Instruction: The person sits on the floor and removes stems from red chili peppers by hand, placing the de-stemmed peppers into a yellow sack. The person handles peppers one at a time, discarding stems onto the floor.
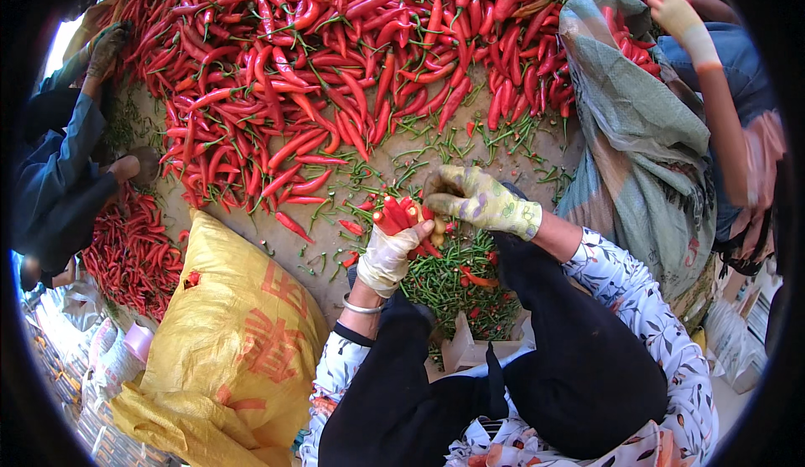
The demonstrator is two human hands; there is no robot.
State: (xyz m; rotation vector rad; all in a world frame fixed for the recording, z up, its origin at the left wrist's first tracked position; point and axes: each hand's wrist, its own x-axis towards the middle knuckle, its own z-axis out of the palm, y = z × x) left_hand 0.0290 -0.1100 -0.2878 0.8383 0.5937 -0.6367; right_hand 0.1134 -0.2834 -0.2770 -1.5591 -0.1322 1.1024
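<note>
Near the middle of the head view my left hand (391,256), in a pale thin glove with a bare thumb, is closed around a bunch of red chili peppers (397,213), their stemless ends pointing up. Just right of the bunch is my right hand (481,201), in a patterned knit glove, its fingers curled and close together at the peppers; whether they pinch something cannot be made out. Below both hands lies a heap of green pepper stems (449,284) with a few red bits. A large pile of red chili peppers with stems (302,64) spreads ahead.
A filled yellow woven sack (233,335) stands at the left, beside a smaller pile of peppers (132,247). At the right is a grey-green woven sack (641,127) holding peppers, with a person's gloved hand (676,14) near it. Another person sits at far left.
</note>
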